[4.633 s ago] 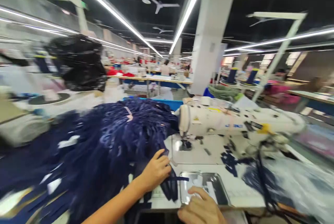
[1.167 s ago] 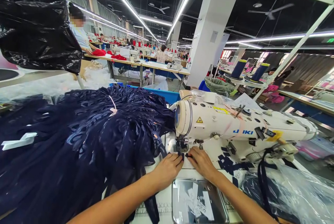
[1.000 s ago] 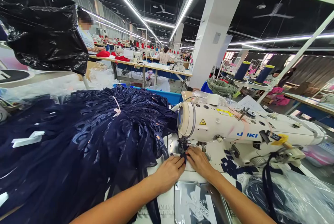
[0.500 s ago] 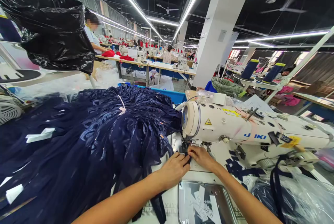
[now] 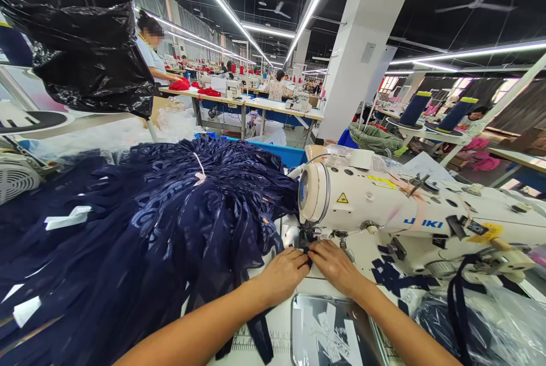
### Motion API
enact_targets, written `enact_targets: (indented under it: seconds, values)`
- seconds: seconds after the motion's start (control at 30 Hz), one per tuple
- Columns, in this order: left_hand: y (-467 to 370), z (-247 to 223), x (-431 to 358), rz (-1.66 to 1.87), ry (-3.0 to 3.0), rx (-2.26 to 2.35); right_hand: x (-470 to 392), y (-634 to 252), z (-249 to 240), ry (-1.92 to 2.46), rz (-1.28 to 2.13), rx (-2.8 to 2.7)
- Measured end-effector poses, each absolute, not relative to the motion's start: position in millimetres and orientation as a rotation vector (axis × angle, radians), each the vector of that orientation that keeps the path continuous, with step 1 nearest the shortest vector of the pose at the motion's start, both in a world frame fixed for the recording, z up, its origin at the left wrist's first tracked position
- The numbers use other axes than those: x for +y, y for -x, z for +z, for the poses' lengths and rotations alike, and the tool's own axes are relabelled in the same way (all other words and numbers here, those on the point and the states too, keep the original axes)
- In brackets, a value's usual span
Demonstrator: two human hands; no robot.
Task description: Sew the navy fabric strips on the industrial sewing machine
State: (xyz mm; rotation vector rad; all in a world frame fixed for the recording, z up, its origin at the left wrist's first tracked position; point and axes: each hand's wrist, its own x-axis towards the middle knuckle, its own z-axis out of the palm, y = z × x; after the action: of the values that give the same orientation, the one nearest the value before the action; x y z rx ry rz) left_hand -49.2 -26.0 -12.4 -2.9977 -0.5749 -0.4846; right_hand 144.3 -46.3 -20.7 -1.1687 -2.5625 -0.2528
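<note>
Strip lights run above a long workroom, and through the head camera I look down on a white bench. At the needle end of the sewing machine lies a small piece of dark cloth. My left hand and right hand meet there, fingers bent and nearly closed, fingertips on it; whether they pinch or only press, I cannot tell. Between my forearms sits a metal tray with white slips inside. Dark scraps lie right of my right hand, near a clear plastic bag. To the left spreads a big navy heap with a pale tie on top. Farther off, a person reaches toward red cloth.
</note>
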Motion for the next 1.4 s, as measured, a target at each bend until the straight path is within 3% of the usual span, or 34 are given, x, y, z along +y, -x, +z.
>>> enact_targets:
  seconds: [0.2, 0.43, 1.03, 1.4]
  values:
    - [45.7, -15.3, -23.5, -0.526, 2.949, -0.615, -45.5, -148.6, -22.7, 1.128, -0.443, -2.564]
    - [36.3, -3.6, -26.8, -0.326, 2.923, -0.838, -33.1, -157.2, -28.5, 1.186, -0.552, -2.585]
    - [30.5, -3.6, -22.3, -0.261, 2.934, -0.919, -26.7, -164.5, -43.7, 1.289, -0.485, -2.535]
    - [26.3, -4.6, -18.1, -0.291, 2.918, -0.933, -29.0, -158.6, -32.2, 1.456, -0.674, -2.572]
